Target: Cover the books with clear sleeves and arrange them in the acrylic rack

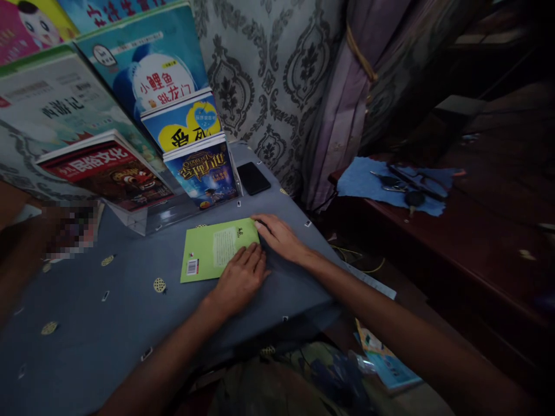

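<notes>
A thin green book lies flat on the table, its barcode side facing up. My left hand rests palm down across its lower right part, fingers stretched out and covering some of the cover. At the upper right corner of the book is my right hand, with fingers extended and the fingertips touching the corner and edge. Neither hand is wrapped around anything. Behind the book, a clear stand holds a blue book with gold lettering and a red book.
A black phone lies beside the stand. Taller books, including a teal one, stand behind. At left, another person's arm reaches over the table. A blue cloth with tools lies on a dark red surface at right.
</notes>
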Tool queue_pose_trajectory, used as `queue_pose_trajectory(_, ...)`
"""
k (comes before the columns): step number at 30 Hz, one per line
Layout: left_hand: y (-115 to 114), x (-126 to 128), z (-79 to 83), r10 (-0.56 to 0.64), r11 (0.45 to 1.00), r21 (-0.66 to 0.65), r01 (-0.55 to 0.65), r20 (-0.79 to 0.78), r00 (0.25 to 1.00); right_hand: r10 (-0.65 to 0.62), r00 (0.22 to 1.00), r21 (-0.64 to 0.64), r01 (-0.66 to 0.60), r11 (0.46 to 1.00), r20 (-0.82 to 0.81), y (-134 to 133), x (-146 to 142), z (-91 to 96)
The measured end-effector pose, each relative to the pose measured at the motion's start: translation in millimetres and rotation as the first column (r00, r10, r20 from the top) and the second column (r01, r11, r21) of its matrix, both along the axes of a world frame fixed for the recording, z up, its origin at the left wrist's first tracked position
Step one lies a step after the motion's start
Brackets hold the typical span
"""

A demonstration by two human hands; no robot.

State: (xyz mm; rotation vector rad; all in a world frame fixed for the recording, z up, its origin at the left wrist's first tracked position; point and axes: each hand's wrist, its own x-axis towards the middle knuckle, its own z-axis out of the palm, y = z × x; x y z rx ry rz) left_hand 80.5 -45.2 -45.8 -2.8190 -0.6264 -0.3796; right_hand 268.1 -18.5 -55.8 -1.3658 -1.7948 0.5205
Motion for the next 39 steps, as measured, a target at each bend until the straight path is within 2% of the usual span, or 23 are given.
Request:
queue_pose_trajectory(6, -8.1, 0.9, -3.0, -0.012, 0.996, 0.087, 0.010, 0.032, 0.999, 0.037, 0.998, 0.061, -0.040, 0.997, 0.051, 2.0, 0.5, -4.0)
queue_pose_trajectory(9, -15.2, -5.2, 0.8, -0.027, 0.997, 0.078, 0.022, 0.065, 0.998, 0.022, 0.996, 0.076, -0.029, 0.997, 0.086, 0.5, 1.7, -2.4)
queue_pose_trajectory(13, -29.3, -21.7, 11.7, -0.045, 0.997, -0.051, 0.050, 0.100, 0.994, 0.031, 0.993, 0.068, -0.039, 0.997, 0.116, -7.3, 2.0, 2.4)
queue_pose_trajectory(17, -36.0, -46.9, 20.1, -0.059, 0.974, -0.211, 0.077, 0.087, 0.994, 0.058, 0.988, 0.080, -0.070, 0.994, 0.143, -16.1, 0.6, 4.0)
queue_pose_trajectory(20, -25.1, -74.1, 20.6, -0.025, 0.970, -0.243, 0.025, 0.004, 1.000, 0.085, 0.980, 0.098, -0.103, 0.990, 0.178, -19.0, -0.3, 3.5)
queue_pose_trajectory(24, 5.3, -115.1, 17.9, 0.145, 0.973, -0.162, -0.163, -0.118, 0.982, 0.101, 0.972, 0.092, -0.123, 0.988, 0.210, -19.3, -1.3, 3.2)
queue_pose_trajectory(27, 22.6, -133.8, 17.3, 0.157, 0.979, -0.097, -0.178, -0.193, 0.969, 0.109, 0.971, 0.098, -0.133, 0.986, 0.213, -19.1, -1.8, 2.8)
queue_pose_trajectory(30, 25.1, -135.3, 20.9, 0.115, 0.991, -0.035, -0.129, -0.276, 0.954, 0.116, 0.973, 0.099, -0.138, 0.985, 0.199, -19.1, -1.9, 2.8)
queue_pose_trajectory(35, 11.2, -118.4, 34.4, 0.055, 0.998, 0.003, -0.059, -0.411, 0.910, 0.127, 0.975, 0.070, -0.142, 0.987, 0.183, -19.0, -1.8, 4.9)
queue_pose_trajectory(39, 5.7, -107.1, 36.5, 0.050, 0.999, 0.033, -0.039, -0.461, 0.886, 0.128, 0.977, 0.072, -0.142, 0.987, 0.168, -18.7, -1.9, 5.0)
